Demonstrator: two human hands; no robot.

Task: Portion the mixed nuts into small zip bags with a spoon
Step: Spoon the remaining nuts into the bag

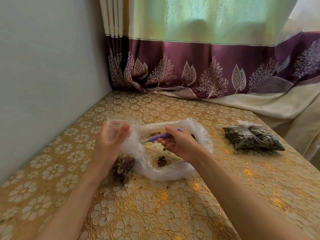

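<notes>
My left hand (pixel 110 144) holds a small clear zip bag (pixel 123 125) upright, its mouth at the top. In my right hand (pixel 178 144) is a spoon with a purple handle (pixel 161 136); its metal end points left toward the zip bag and is partly hidden behind crumpled plastic. A large clear plastic bag (pixel 173 172) lies open on the table between my hands, with a few nuts (pixel 162 161) left inside. A small pile of mixed nuts (pixel 123 168) in plastic sits under my left wrist.
Two filled zip bags of dark nuts (pixel 252 138) lie at the right of the gold flower-patterned table (pixel 155 213). A wall runs along the left edge. A purple and green curtain (pixel 199 71) hangs at the far edge and drapes onto the table.
</notes>
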